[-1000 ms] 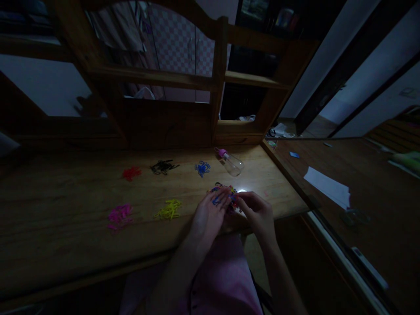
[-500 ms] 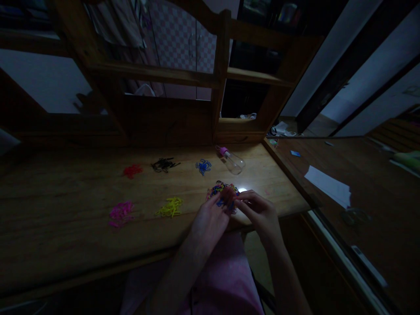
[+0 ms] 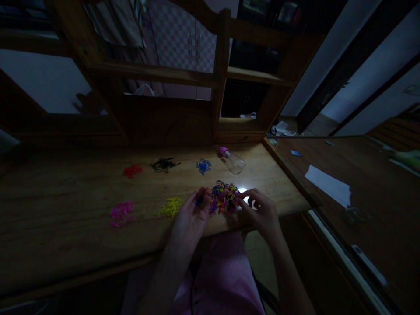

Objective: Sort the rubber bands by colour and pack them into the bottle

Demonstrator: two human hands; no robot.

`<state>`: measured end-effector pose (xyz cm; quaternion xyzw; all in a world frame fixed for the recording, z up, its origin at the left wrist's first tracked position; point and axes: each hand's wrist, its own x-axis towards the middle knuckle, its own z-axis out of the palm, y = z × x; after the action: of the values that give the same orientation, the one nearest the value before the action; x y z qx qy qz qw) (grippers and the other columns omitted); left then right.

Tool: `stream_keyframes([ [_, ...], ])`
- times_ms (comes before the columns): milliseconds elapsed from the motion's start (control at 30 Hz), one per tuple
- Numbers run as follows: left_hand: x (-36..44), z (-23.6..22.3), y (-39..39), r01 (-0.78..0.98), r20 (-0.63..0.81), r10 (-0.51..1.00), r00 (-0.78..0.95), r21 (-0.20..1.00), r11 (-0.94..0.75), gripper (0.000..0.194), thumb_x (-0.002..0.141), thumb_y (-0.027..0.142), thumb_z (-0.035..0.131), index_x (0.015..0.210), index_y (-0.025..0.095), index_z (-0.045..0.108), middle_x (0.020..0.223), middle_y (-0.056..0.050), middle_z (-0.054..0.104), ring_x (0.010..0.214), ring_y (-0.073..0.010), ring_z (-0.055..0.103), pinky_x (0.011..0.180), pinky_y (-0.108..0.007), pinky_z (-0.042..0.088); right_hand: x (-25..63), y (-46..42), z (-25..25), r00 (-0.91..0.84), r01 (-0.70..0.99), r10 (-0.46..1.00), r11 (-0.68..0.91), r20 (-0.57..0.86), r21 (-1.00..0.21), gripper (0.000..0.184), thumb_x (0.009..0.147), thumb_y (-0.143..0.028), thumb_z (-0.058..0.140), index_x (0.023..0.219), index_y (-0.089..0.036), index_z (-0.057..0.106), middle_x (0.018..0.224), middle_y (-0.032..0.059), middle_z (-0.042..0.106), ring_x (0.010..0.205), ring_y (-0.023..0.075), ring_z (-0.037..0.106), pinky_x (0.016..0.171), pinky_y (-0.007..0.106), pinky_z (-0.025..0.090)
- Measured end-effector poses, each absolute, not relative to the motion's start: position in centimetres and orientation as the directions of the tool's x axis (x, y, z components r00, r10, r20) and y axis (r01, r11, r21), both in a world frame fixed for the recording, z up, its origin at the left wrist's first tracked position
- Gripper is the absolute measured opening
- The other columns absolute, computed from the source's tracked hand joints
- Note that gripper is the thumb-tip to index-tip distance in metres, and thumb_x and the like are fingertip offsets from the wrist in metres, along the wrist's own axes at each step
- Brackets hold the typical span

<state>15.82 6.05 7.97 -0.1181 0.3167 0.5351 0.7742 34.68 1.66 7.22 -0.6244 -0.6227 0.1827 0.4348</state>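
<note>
While the wooden tabletop [image 3: 65, 192] carries everything, the work sits by its near edge, toward the near right corner. The left hand [image 3: 192, 216] is half curled at the heap's left side, fingertips gathered near the thumb; something bluish shows there, but I cannot tell whether it is gripped. The right hand [image 3: 262, 214] touches the heap's right side, thumb and forefinger drawn close; whether they pinch a piece is unclear.

Between them lies the mixed heap [image 3: 225, 197] of small, band-like pieces. Toward the back right corner rests a clear bottle [image 3: 234, 164]. Single-colour piles lie leftward: black [image 3: 164, 165] and, smaller, red [image 3: 132, 171] and blue [image 3: 204, 166] farther back; magenta [image 3: 121, 213] and yellow [image 3: 171, 207] nearer the front edge.

Light fingertips should serve best here: tease one piece loose at a time, since neighbours probably snag, and keep the left wrist clear of the yellow.
</note>
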Motion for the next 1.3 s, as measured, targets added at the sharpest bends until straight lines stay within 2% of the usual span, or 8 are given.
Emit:
stream_keyframes([
  [133,12.9,7.3,6.8,-0.931,-0.595,0.794,0.126,0.205,0.302,0.028,0.097,0.007,0.033,0.106,0.005,0.06,0.082,-0.011,0.07,0.075,-0.0158,0.073,0.062,-0.021,0.063,35.3,2.2,6.7,0.106,0.704,0.946,0.147,0.307,-0.695,0.013,0.085,-0.033,0.063,0.085,-0.022,0.07,0.084,0.0033,0.068,0.063,0.0146,0.057,0.059,0.028,0.043],
  [367,11.7,6.4,6.1,-0.928,-0.584,0.799,0.143,0.202,0.314,0.031,0.097,0.009,0.034,0.11,0.005,0.062,0.086,-0.013,0.072,0.077,-0.0169,0.073,0.066,-0.023,0.063,38.3,4.3,6.0,0.257,0.743,0.892,0.064,0.373,-0.666,0.018,0.086,-0.036,0.06,0.091,-0.021,0.07,0.094,0.0057,0.07,0.066,0.0162,0.059,0.062,0.03,0.046],
  [600,12.7,6.4,5.5,-0.9,-0.588,0.783,0.203,0.203,0.386,0.027,0.096,0.009,0.037,0.092,0.005,0.064,0.078,-0.011,0.07,0.067,-0.0141,0.07,0.063,-0.024,0.062,38.1,6.0,4.1,0.122,0.79,0.964,0.049,0.235,-0.611,0.014,0.081,-0.023,0.06,0.088,-0.02,0.071,0.088,0.0052,0.068,0.071,0.0158,0.062,0.067,0.028,0.046],
  [767,12.8,6.2,5.4,-0.891,-0.598,0.78,0.185,0.233,0.39,0.028,0.095,0.008,0.037,0.085,0.006,0.064,0.075,-0.01,0.068,0.065,-0.0137,0.068,0.061,-0.023,0.061,37.5,6.1,4.5,0.123,0.807,0.974,0.013,0.19,-0.59,0.017,0.079,-0.018,0.058,0.093,-0.02,0.068,0.082,0.0034,0.069,0.069,0.0152,0.062,0.062,0.025,0.044],
  [933,12.6,6.2,5.3,-0.893,-0.583,0.789,0.194,0.227,0.387,0.026,0.095,0.008,0.039,0.083,0.004,0.063,0.076,-0.011,0.066,0.065,-0.0135,0.067,0.061,-0.022,0.06,38.1,6.2,4.8,0.133,0.775,0.965,0.039,0.224,-0.63,0.023,0.077,-0.021,0.059,0.097,-0.019,0.071,0.082,0.0035,0.069,0.068,0.015,0.061,0.062,0.025,0.045],
  [1067,12.5,6.4,5.3,-0.891,-0.601,0.777,0.185,0.231,0.39,0.026,0.095,0.009,0.039,0.084,0.006,0.063,0.076,-0.01,0.066,0.065,-0.0131,0.066,0.061,-0.022,0.06,39.0,5.6,5.1,0.196,0.719,0.939,0.059,0.284,-0.693,0.02,0.078,-0.024,0.057,0.088,-0.019,0.074,0.086,0.0047,0.069,0.064,0.0138,0.06,0.061,0.025,0.046],
  [1200,12.5,6.1,5.3,-0.892,-0.587,0.791,0.175,0.245,0.379,0.027,0.094,0.009,0.039,0.084,0.005,0.063,0.076,-0.01,0.066,0.066,-0.0135,0.066,0.061,-0.023,0.06,39.3,4.6,5.5,0.188,0.657,0.953,0.058,0.237,-0.752,0.02,0.081,-0.03,0.06,0.088,-0.018,0.074,0.082,0.0053,0.071,0.059,0.0138,0.06,0.053,0.024,0.045],
  [1300,12.5,5.9,5.3,-0.892,-0.583,0.79,0.19,0.234,0.387,0.026,0.094,0.009,0.039,0.083,0.005,0.063,0.076,-0.011,0.066,0.065,-0.0134,0.066,0.061,-0.023,0.06,39.0,4.1,5.7,0.143,0.683,0.973,0.037,0.184,-0.729,0.019,0.082,-0.033,0.063,0.088,-0.02,0.075,0.074,0.0038,0.071,0.059,0.015,0.061,0.054,0.024,0.044],
])
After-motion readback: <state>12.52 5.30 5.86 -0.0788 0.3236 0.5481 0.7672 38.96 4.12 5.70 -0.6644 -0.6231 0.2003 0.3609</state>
